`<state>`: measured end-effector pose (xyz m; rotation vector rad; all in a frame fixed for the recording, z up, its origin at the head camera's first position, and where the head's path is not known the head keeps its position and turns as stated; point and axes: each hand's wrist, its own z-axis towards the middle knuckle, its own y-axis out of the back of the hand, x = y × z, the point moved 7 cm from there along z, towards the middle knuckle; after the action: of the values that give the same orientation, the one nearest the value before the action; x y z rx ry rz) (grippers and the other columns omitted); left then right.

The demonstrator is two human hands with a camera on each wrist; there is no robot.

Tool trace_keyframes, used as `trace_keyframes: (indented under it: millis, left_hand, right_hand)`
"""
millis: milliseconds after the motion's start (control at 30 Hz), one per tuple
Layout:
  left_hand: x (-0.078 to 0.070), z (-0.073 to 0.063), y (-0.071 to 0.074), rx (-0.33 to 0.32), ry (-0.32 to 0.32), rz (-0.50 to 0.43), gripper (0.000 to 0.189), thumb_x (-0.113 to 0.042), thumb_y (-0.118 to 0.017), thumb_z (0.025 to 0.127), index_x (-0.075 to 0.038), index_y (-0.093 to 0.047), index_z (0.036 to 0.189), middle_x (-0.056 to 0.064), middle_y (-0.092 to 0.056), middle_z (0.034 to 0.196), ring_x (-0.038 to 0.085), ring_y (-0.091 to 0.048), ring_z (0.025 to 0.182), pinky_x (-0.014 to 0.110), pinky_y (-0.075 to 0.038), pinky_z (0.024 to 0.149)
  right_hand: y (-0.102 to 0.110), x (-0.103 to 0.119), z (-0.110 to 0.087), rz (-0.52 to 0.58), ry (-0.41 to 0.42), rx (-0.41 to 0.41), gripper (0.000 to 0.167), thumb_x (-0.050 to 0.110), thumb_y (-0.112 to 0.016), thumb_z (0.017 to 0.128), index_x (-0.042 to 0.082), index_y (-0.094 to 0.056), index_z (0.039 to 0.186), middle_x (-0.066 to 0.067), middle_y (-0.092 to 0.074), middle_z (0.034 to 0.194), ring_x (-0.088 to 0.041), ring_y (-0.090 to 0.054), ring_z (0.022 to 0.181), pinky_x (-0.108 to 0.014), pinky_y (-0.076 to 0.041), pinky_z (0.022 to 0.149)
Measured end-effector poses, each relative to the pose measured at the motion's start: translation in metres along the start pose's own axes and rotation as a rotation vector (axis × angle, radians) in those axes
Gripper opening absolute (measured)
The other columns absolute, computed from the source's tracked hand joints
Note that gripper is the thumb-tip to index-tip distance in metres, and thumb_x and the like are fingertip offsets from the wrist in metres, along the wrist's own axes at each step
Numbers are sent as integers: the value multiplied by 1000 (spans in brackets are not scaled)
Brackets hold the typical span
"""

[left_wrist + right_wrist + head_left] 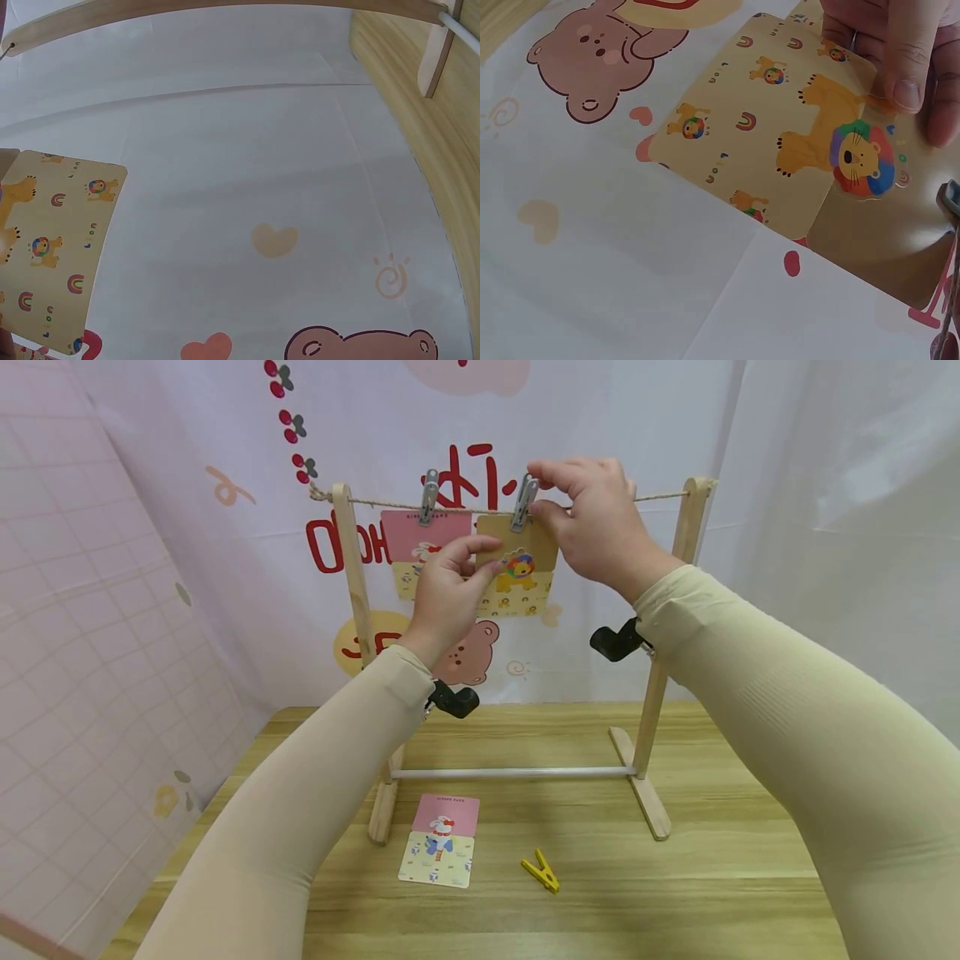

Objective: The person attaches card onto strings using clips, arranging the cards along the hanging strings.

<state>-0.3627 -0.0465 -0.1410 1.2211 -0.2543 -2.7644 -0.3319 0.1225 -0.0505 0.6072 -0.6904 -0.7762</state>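
Observation:
A lion card [517,572], tan above and pale yellow below, hangs at the rope with a grey clothespin [523,503] over its top edge. My left hand [450,589] pinches the card's left edge between thumb and fingers. The right hand [600,518] holds the clothespin, index finger at its upper end and thumb beside it. Left of this, a pink-and-yellow rabbit card [408,531] hangs from another grey clothespin [429,497], partly covered by my left hand. In the right wrist view, the left thumb [907,71] lies on the lion card's face.
A rope [367,502] spans two wooden posts [686,527] joined low down by a white bar [517,772]. On the wooden table [600,918] lie a second rabbit card [441,842] and a yellow clothespin [542,871]. A printed white cloth [810,527] hangs behind the stand.

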Motion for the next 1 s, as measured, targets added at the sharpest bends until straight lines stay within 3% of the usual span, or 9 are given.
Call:
trace_keyframes:
  millis: [567, 1000]
  left_hand:
    - [-4, -1, 1, 5, -1, 1, 25, -18, -68, 104, -15, -71, 128, 2, -71, 119, 16, -67, 91, 20, -53, 71]
    - [-4, -1, 5, -10, -31, 52, 24, -17, -67, 105, -16, -73, 127, 1, -68, 107, 16, -55, 76, 21, -47, 64]
  right_hand:
    - [2, -4, -5, 32, 33, -54, 45, 26, -66, 105, 24, -60, 150, 1, -61, 149, -25, -32, 146, -47, -14, 121]
    - [5, -8, -14, 44, 37, -72, 47, 28, -69, 104, 23, -60, 150, 1, -56, 155, -27, -31, 148, -47, -15, 122]
